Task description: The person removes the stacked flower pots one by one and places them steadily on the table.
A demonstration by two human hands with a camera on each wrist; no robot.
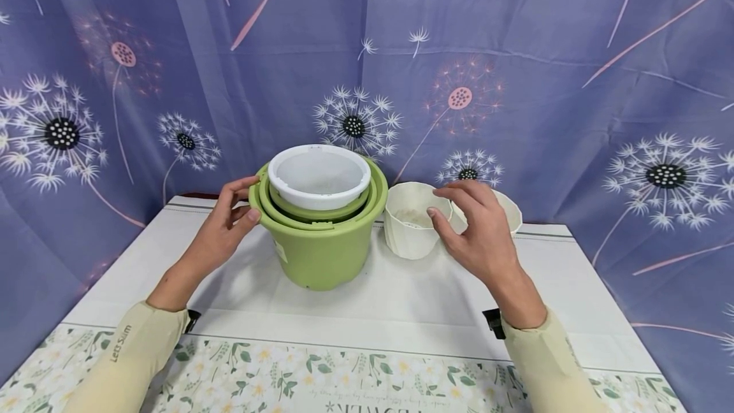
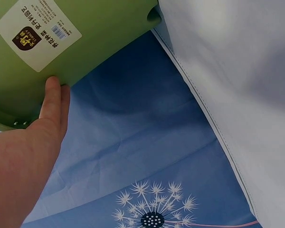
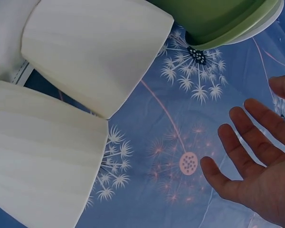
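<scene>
A stack of green flower pots (image 1: 327,257) stands left of the middle of the table, with a white pot (image 1: 319,200) nested on top. My left hand (image 1: 220,229) touches the outermost green pot at its left rim. In the left wrist view, straight fingers (image 2: 52,102) lie against its outer wall, near a white label (image 2: 38,33). To the right stands a cream faceted pot (image 1: 410,244). A second cream pot (image 1: 510,209) is partly hidden behind my right hand (image 1: 484,234). That hand hovers with spread, slightly bent fingers and holds nothing.
A white cloth (image 1: 344,317) with a floral front band (image 1: 321,375) covers the table. Behind the pots hangs a purple-blue curtain (image 1: 287,81) with dandelion prints, close to the table's back edge and along both sides.
</scene>
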